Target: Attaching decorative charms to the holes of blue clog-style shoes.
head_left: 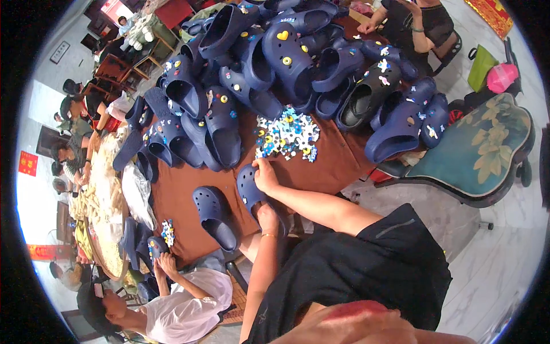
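Observation:
My left hand [267, 219] reaches into the foot opening of a navy clog [247, 184] and grips it; most of its fingers are hidden inside. At the clog's toe, my right hand [264, 175] is closed with its fingertips against the upper; anything small between them is hidden. A small light charm sits on the side of this clog. Just left of it lies another navy clog [216, 218], its upper bare with open holes. Beyond my hands is a heap of white, blue, yellow and black charms [289, 133] on the brown table [321, 172].
Navy clogs with charms [223, 135] are piled across the table's far side, a black clog [369, 97] among them. A person in white [186, 307] handles a clog at left, near a small charm pile [168, 232]. A cushioned chair [472, 152] stands right.

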### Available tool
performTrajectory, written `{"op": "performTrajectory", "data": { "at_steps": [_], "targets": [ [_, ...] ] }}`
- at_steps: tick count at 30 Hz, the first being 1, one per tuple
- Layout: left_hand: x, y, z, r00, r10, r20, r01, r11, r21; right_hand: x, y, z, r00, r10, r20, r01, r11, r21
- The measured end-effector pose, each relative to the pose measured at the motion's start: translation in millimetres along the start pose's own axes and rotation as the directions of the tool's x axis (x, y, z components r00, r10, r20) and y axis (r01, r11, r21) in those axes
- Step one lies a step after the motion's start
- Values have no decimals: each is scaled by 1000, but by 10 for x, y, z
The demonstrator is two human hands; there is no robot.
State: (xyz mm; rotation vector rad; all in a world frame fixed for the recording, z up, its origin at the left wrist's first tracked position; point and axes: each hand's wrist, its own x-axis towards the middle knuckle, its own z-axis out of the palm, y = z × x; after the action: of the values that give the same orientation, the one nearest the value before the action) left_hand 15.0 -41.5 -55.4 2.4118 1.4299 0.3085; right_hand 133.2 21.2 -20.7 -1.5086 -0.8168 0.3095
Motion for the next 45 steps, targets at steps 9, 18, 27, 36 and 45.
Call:
{"op": "performTrajectory", "data": {
  "at_steps": [9,18,27,36,45],
  "targets": [
    [-22,169,-223,995,57,79,-59,998,15,600,6,-89,997,-28,-76,24,999,-47],
    [12,35,-12,997,67,-37,-68,997,-24,548,-252,-104,776,-450,442,484,874,40],
    [-24,204,-75,982,51,181,-71,992,103,170,-502,-137,157,-256,954,692,718,79],
    [-23,166,-99,996,-89,14,90,975,-205,94,-681,-49,108,-138,984,771,637,5],
    [26,103,-24,993,93,74,-96,995,36,35,-507,-67,245,-347,905,776,630,31]
  ]
}}
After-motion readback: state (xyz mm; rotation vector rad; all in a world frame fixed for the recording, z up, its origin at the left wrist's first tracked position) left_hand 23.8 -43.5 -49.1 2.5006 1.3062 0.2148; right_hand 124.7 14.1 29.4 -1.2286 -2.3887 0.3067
